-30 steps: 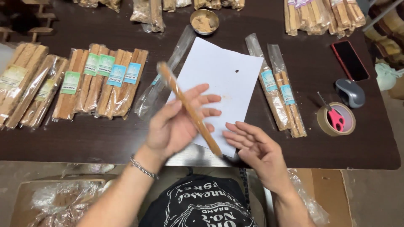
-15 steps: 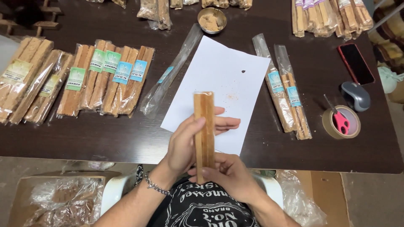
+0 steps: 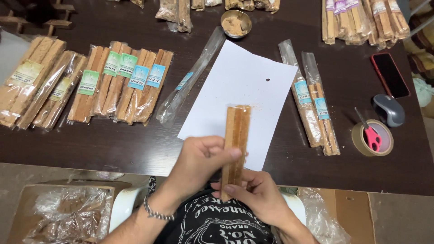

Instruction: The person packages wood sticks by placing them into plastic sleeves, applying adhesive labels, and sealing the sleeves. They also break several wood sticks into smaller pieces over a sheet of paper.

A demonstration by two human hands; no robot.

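The bundle of brown incense sticks (image 3: 236,144) stood just below the middle of the frame, its long axis running almost straight up and down the picture, the top end over the lower part of the white sheet of paper (image 3: 239,95) and the bottom end reaching down past the near edge of the desk (image 3: 90,149). Both hands were closed on it. The left hand (image 3: 199,160) came in from the lower left and gripped the bundle at about its middle, thumb laid across the front. The right hand (image 3: 257,199) came up from the lower centre and pinched the bottom end, so it sat lower in the frame, the left one higher along the sticks. An empty clear sleeve (image 3: 190,77) lay slantwise on the desk up and to the left of the bundle, nearer the left hand, its upper end pointing toward a small metal bowl (image 3: 236,22) at the top of the frame.
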